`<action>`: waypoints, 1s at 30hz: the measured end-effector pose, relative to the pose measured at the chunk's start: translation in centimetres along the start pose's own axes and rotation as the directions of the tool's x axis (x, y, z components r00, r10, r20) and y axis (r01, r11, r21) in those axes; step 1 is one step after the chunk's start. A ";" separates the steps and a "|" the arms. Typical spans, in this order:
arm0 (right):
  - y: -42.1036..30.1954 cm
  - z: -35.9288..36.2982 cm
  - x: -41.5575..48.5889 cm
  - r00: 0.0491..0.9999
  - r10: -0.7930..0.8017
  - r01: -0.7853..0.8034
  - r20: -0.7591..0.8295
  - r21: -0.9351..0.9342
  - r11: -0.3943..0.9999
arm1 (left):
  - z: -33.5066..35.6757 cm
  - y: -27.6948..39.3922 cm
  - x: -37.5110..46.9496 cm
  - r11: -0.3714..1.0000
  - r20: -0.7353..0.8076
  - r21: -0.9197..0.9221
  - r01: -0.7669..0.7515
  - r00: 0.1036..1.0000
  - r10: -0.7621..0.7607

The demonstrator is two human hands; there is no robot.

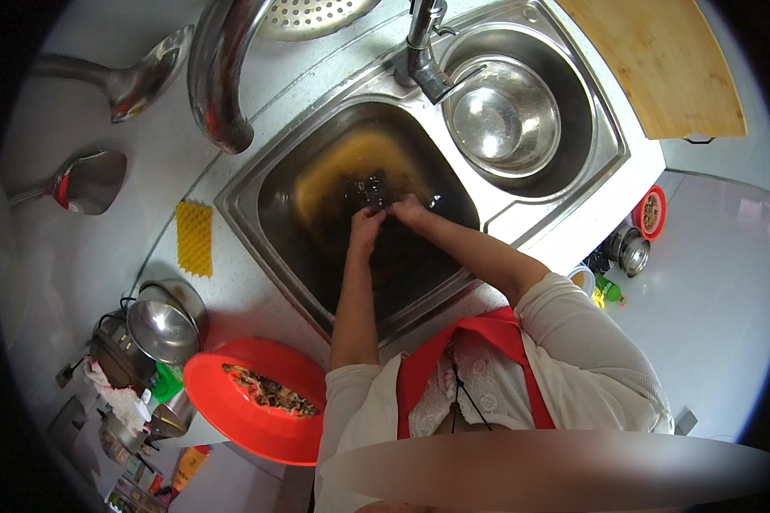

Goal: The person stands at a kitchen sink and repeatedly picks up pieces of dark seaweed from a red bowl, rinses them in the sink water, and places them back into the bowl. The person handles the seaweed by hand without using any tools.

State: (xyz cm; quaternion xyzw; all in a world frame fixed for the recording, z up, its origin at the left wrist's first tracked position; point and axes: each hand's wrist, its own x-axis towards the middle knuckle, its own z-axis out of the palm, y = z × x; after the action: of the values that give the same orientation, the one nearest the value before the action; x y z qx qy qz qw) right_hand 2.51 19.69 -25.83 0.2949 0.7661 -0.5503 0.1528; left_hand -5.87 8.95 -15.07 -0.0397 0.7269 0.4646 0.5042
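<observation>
My left hand and my right hand are close together over the large steel sink basin. Brownish, murky water fills part of that basin, with bright glints just beyond my fingers. The fingertips of both hands meet at or near the water surface. Something small and dark may be between them, but the dark water makes this unclear. To my left, a red plastic basin holds a heap of brown, shredded-looking pieces.
A tap reaches over a round basin, where a steel bowl sits. A wooden cutting board stands at the right. Left are a yellow sponge, steel bowls and a hanging ladle. Several containers lie on the floor.
</observation>
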 end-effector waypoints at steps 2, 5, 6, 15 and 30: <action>0.1 0.5 0.2 0.992 0.011 0.004 -0.127 0.113 0.994 | -0.1 -0.1 0.0 1.000 -0.004 0.012 0.015 1.000 -0.015; -0.9 -0.3 -0.2 0.988 -0.049 0.005 -0.148 -0.283 0.959 | 0.5 -0.6 0.6 0.998 -0.038 -0.045 0.051 0.998 -0.052; -1.5 -0.7 -0.6 0.991 -0.062 0.018 -0.115 -0.355 0.935 | 0.6 -0.7 0.7 0.997 -0.058 -0.058 0.042 0.997 -0.046; -7.2 -5.4 -5.0 0.957 -0.243 0.206 -0.159 -0.220 0.954 | 0.8 3.0 -3.0 0.996 -0.062 -0.091 -0.019 0.998 0.013; -12.9 -8.7 -12.6 0.998 -0.060 0.010 0.029 0.829 0.559 | 0.3 6.6 -9.2 0.953 0.088 -0.005 -0.303 0.949 0.302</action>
State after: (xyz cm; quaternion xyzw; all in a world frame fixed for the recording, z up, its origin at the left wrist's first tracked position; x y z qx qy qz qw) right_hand 5.07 21.38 -6.04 0.3020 0.4198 -0.8559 0.0064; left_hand -4.66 9.08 -3.82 0.0949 0.7035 0.5346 0.4587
